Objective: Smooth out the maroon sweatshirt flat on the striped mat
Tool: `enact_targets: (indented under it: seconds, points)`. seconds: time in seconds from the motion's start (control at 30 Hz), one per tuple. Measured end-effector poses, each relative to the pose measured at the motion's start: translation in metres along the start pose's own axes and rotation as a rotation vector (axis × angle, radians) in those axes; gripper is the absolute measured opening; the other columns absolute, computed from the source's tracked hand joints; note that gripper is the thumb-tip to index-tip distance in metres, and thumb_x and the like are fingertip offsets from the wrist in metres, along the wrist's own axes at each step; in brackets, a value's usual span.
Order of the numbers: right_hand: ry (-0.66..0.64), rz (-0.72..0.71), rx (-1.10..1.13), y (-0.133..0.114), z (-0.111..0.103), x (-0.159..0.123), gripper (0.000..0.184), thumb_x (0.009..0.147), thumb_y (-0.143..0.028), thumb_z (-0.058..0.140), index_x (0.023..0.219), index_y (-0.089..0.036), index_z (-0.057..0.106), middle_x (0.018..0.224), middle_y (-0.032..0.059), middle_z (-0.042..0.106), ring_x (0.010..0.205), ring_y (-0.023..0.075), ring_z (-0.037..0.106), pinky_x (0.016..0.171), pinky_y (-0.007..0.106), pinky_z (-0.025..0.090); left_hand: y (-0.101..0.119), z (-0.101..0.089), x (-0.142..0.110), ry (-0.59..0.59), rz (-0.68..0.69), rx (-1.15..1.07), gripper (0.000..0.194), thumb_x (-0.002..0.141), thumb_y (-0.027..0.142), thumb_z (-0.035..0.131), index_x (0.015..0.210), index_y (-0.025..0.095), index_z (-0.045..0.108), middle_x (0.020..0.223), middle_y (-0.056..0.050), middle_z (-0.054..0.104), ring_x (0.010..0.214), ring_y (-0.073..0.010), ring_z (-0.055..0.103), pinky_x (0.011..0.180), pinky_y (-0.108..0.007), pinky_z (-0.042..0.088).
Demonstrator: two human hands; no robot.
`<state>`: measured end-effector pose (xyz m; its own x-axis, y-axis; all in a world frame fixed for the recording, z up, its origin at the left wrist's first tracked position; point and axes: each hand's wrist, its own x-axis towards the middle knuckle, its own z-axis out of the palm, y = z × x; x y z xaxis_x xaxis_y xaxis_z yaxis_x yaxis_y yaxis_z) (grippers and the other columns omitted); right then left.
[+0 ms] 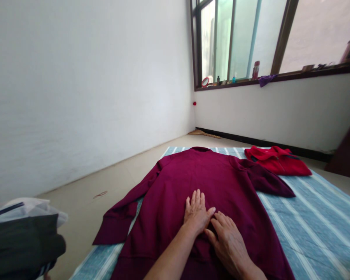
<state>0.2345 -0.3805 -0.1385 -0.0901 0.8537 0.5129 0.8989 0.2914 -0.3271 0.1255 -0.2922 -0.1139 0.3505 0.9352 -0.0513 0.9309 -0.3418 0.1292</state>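
- One maroon sweatshirt (210, 182) lies spread flat, apparently back side up, on a blue striped mat (315, 221) on the floor. The fabric is a soft, matte knit with ribbed cuffs and hem; the neckline points away from the person.
- Its two long sleeves extend outward: one runs off the mat's near-left edge onto the floor, the other lies across the mat toward the right.
- The left hand (196, 212) rests palm down on the middle of the sweatshirt, flat, fingers extended and close together, gripping nothing.
- The right hand (229, 243) lies palm down just beside it, fingers spread slightly, flat on the cloth, holding nothing; the two thumbs nearly meet.
- The mat is woven cloth, pale blue with white lengthwise stripes, rectangular.
- One red garment (278, 160), folded into a loose bundle, sits on the far right part of the mat, close to the sweatshirt's right shoulder.
- One pile of dark folded clothes (23, 245) with a pale piece on top stands at the near left, off the mat.
- The floor (111, 182) is smooth and beige; the walls are plain white.
- The window sill (280, 76) carries several small bottles and one purple cloth.
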Motion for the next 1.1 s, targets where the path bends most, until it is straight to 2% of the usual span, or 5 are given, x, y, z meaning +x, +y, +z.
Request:
enact_targets:
  seconds: [0.9, 1.1]
  points:
    - [0.013, -0.007, 0.025, 0.0, -0.001, 0.001, 0.017, 0.083, -0.022, 0.059, 0.1, -0.019, 0.063, 0.111, 0.0105, 0.064, 0.105, 0.0283, 0.058, 0.091, 0.046, 0.046, 0.0, 0.0, 0.0, 0.013, -0.002, -0.002, 0.076, 0.089, 0.059, 0.018, 0.147, 0.01, 0.022, 0.155, -0.011, 0.014, 0.143, -0.0238, 0.01, 0.115, -0.047, 0.011]
    - [0.032, -0.018, 0.023, 0.001, 0.001, 0.0, 0.017, 0.082, -0.024, 0.06, 0.099, -0.02, 0.062, 0.111, 0.0103, 0.064, 0.105, 0.0285, 0.058, 0.091, 0.046, 0.046, 0.004, -0.009, -0.002, -0.025, -0.012, -0.011, 0.076, 0.089, 0.058, 0.019, 0.147, 0.009, 0.021, 0.155, -0.011, 0.012, 0.144, -0.0237, 0.008, 0.115, -0.047, 0.01]
